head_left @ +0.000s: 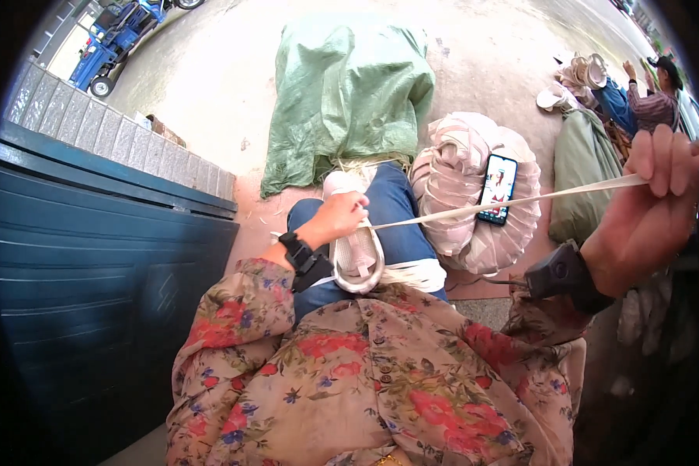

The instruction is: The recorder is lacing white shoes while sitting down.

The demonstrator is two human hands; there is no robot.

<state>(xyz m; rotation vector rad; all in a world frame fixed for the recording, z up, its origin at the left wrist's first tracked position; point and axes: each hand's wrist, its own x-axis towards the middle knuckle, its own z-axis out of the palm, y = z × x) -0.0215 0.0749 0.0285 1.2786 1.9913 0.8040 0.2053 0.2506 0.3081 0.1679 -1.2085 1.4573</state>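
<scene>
Over at your left, a dark blue door (116, 264) is taking up the whole side, and ahead of you a big green sack (349, 85) is spreading over the ground past your knees. By your right leg a bundle of pale pink pieces (454, 147) is lying in curved, overlapping rows. Now to your lap — the pale shoe (359, 256) is resting there, its opening facing up. Your right hand (662, 175) is reaching far out to the side, fingers curling tight and gripping one end of a cream strip (474, 210). Your left hand (340, 219) is bending its fingers over the shoe's upper edge — whether they are pinching shoe or strip, I cannot tell. A phone (499, 179) is lying on the bundle, screen lit, and the narrow strip is running straight across its lower part.
</scene>
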